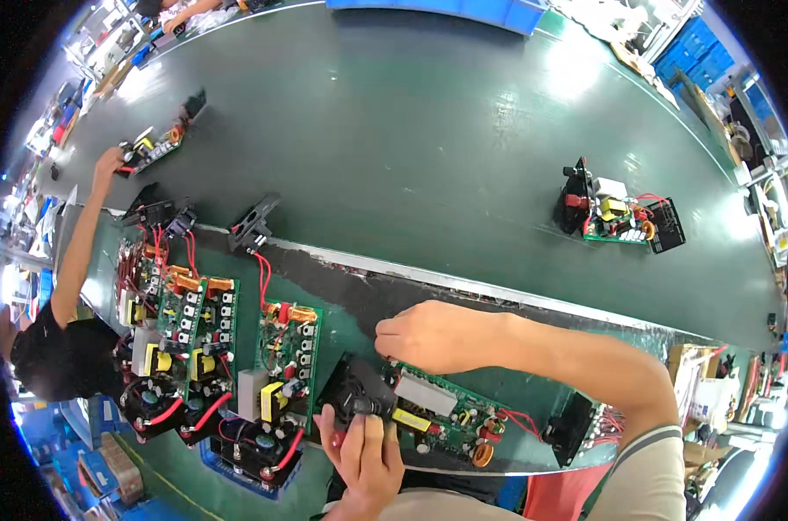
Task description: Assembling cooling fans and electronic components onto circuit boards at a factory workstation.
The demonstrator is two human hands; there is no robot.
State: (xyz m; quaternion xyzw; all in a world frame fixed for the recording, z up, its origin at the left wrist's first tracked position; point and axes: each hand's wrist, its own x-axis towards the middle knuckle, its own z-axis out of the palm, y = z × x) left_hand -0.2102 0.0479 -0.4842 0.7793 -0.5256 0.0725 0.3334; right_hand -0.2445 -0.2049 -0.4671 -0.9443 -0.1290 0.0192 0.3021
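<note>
Circuit board (442, 415) lies at the bench's near edge. Left hand (365, 456) is clamped on its black fan (357, 401); right hand (429, 337), fingers closed, pinches the board's far edge. Best practice: support the fan squarely, avoid straining wires.

Your left hand (368, 456) pinches a red piece against the black fan (357, 401); your right hand (433, 334) sits over the green circuit board (446, 417) bearing a grey block and yellow component; the conveyor belt (429, 130) is dark green.
</note>
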